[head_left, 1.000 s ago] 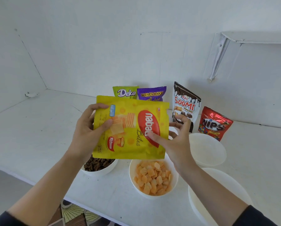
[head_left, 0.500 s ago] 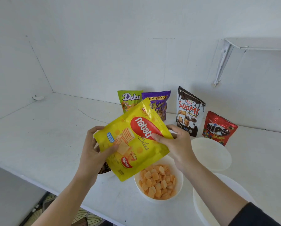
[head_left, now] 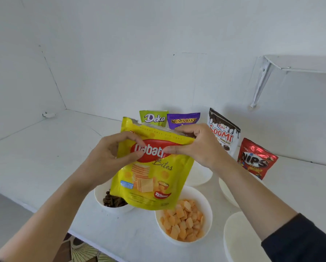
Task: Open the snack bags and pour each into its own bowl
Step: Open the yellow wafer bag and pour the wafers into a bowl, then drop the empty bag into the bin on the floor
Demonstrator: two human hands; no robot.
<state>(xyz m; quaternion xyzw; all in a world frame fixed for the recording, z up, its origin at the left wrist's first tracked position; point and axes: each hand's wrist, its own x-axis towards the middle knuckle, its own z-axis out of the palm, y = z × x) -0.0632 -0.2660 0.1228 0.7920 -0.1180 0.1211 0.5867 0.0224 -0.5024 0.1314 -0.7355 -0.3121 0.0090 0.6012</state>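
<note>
Five snack bags and five white bowls are counted on the white tabletop [head_left: 44,148]. One bag, the yellow Nabati bag [head_left: 150,178], is held upright in the air above the two nearest bowls, with a silvery strip showing along its top edge. It is pinched near its upper left by the grip of the left hand [head_left: 109,154], thumb on the front, and its upper right corner is pinched by the grip of the right hand [head_left: 198,146], fingers curled over the top edge. Four bags are stood in a row by the wall behind: the green Deka bag [head_left: 153,118], the purple Mum's Bakery bag [head_left: 183,120], the Soomi bag [head_left: 222,135] and the red Nips bag [head_left: 256,159]. Two bowls are filled: the left bowl [head_left: 99,197] with dark pieces [head_left: 113,200], the middle bowl [head_left: 205,201] with orange pieces [head_left: 183,224]. Three bowls are seen with nothing in them: one [head_left: 201,174] behind the yellow bag, one [head_left: 227,191] beside the right forearm, and one [head_left: 239,239] at the lower right.
</note>
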